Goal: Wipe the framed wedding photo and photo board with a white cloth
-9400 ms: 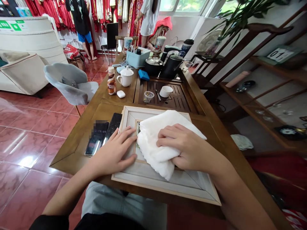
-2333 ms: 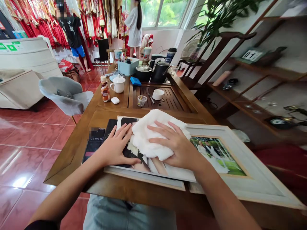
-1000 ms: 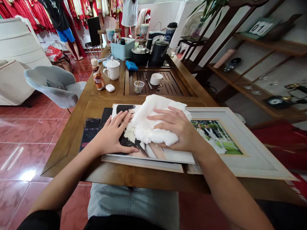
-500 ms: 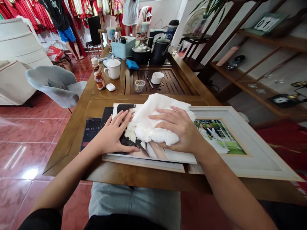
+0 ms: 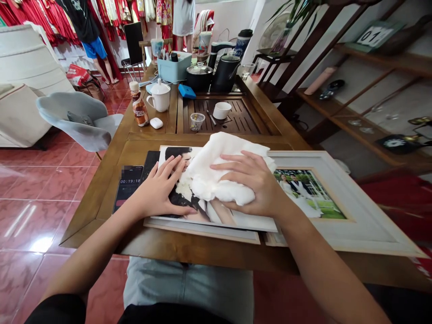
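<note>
A large photo print (image 5: pixel 221 215) of people lies on the wooden table in front of me, on top of another board. My left hand (image 5: pixel 161 189) rests flat on its left part, fingers spread. With my right hand (image 5: pixel 253 184) I hold a crumpled white cloth (image 5: pixel 224 157) against the print, fingers curved over it. The cloth covers the middle and upper right of the picture. Right of the cloth lies a white-framed wedding photo (image 5: pixel 312 191), partly behind my right hand and forearm. A phone (image 5: pixel 128 186) showing a timer sits by my left wrist.
Farther back stand a coffee bottle (image 5: pixel 139 105), a lidded white mug (image 5: pixel 159 95), a small white cup (image 5: pixel 222 110), a clear plastic cup (image 5: pixel 197 121) and a black kettle (image 5: pixel 225 74). A grey chair (image 5: pixel 81 117) is at left, shelves (image 5: pixel 357 112) at right. Two people stand in the background.
My right hand and the cloth have shifted very slightly to the right on the print. My left hand stays in place.
</note>
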A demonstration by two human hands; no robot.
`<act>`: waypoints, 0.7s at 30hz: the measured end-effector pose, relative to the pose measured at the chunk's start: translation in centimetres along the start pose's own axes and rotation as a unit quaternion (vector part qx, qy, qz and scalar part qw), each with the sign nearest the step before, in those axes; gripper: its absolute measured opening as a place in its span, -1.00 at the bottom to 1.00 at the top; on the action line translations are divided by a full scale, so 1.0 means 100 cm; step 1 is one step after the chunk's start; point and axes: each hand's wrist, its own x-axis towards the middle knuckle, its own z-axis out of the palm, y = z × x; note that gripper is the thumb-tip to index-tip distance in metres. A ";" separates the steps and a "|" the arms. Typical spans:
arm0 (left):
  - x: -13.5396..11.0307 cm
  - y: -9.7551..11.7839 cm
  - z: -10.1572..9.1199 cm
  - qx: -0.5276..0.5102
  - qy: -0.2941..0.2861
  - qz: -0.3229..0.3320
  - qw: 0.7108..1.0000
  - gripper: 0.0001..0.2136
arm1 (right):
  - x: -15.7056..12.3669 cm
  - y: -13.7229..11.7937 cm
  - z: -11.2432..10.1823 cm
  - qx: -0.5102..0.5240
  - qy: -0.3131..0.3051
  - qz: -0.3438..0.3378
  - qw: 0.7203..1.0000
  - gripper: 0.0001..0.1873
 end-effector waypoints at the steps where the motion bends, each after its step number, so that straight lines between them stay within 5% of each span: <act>1: 0.000 0.000 0.000 0.000 0.000 0.000 1.000 0.17 | 0.000 -0.001 0.000 0.014 -0.004 -0.012 1.000 -0.75; 5: 0.000 0.000 0.000 0.006 -0.006 -0.002 1.000 0.17 | 0.000 -0.003 0.001 0.067 -0.032 -0.065 0.995 -0.69; 12: 0.000 0.000 0.000 -0.005 0.003 0.004 1.000 0.17 | 0.000 -0.003 -0.001 0.006 0.005 0.007 1.000 -0.76; 18: 0.000 0.001 0.001 0.004 -0.004 0.001 1.000 0.17 | 0.000 -0.007 0.000 0.055 -0.030 -0.060 0.996 -0.72; 21: 0.000 0.001 0.001 0.004 -0.003 0.000 1.000 0.16 | -0.001 -0.005 -0.001 0.038 -0.025 -0.041 0.998 -0.75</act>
